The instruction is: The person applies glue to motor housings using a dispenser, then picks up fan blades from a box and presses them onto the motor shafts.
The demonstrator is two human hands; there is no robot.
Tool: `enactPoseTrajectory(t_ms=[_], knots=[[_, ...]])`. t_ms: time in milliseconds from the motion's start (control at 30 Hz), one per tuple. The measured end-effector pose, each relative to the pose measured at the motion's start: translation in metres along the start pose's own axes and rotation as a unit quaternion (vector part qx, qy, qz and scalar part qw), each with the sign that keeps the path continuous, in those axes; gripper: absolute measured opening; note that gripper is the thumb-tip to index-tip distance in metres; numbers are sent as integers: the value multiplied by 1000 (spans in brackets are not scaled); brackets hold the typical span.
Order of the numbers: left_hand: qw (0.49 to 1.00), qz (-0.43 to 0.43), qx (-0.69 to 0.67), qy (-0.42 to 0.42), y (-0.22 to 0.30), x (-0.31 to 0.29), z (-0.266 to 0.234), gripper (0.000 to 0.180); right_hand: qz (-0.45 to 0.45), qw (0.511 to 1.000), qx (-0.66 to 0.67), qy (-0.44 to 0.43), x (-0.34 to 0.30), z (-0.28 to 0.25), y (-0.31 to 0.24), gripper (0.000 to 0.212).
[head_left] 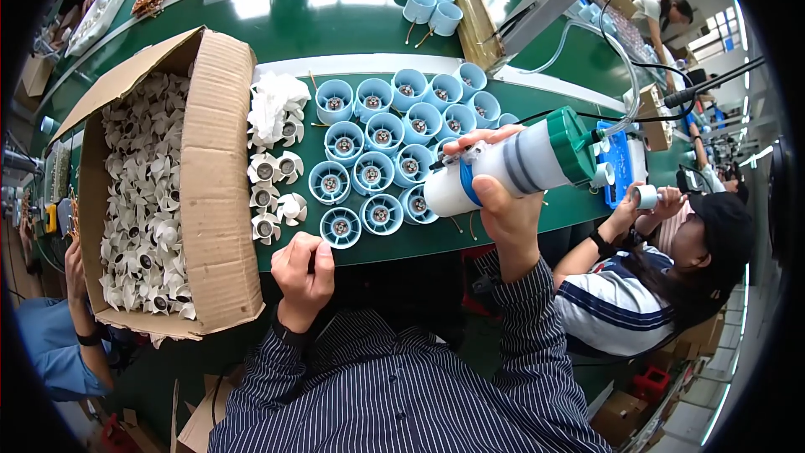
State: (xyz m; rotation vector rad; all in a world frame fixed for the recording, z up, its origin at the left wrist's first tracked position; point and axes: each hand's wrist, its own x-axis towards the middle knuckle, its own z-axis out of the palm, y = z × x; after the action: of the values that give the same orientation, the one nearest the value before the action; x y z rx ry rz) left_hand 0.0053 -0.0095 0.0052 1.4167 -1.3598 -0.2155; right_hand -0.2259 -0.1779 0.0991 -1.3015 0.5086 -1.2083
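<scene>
My right hand [506, 205] is wrapped round a white cylindrical canister [537, 158], which lies tilted with its green cap [573, 146] up to the right. A blue band circles it near my fingers, and a clear hose runs from the capped end. Its narrow lower left end is over light blue cup-shaped housings [381, 212] with metal parts inside, standing in rows on the table. At the table's front edge my left hand [303, 277] is curled closed; whatever may be inside its fingers is hidden. Several white fan impellers [265, 197] lie beyond it.
On the left a cardboard box [220, 176] is full of white impellers. Crumpled white plastic [275, 105] lies beside it. More blue housings [419, 7] stand at the back near a slanted metal post [570, 0]. A co-worker [650, 277] sits close on the right, holding a light-coloured cup-shaped part.
</scene>
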Motion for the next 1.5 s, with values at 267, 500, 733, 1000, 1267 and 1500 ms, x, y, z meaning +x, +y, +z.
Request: enactPoseTrajectory(t_ms=[267,500,733,1000,1267,1500], knots=[[1000,0,-14,17,-2,1,4,12,1,1000,-10,21,0,5,-8,55],[1000,-12,11,-2,2,-1,-3,9,-13,1000,-6,22,11,4,-28,55],[1000,-21,14,-1,3,0,1,10,-56,996,-56,34,53,-3,-41,48],[1000,-17,1,17,4,0,3,12,-26,997,-65,40,94,0,-8,45],[1000,-14,10,-7,0,-1,0,12,-33,997,-67,26,110,7,-19,45],[1000,-9,2,-10,1,0,-2,9,-19,993,-116,3,126,21,-32,43]])
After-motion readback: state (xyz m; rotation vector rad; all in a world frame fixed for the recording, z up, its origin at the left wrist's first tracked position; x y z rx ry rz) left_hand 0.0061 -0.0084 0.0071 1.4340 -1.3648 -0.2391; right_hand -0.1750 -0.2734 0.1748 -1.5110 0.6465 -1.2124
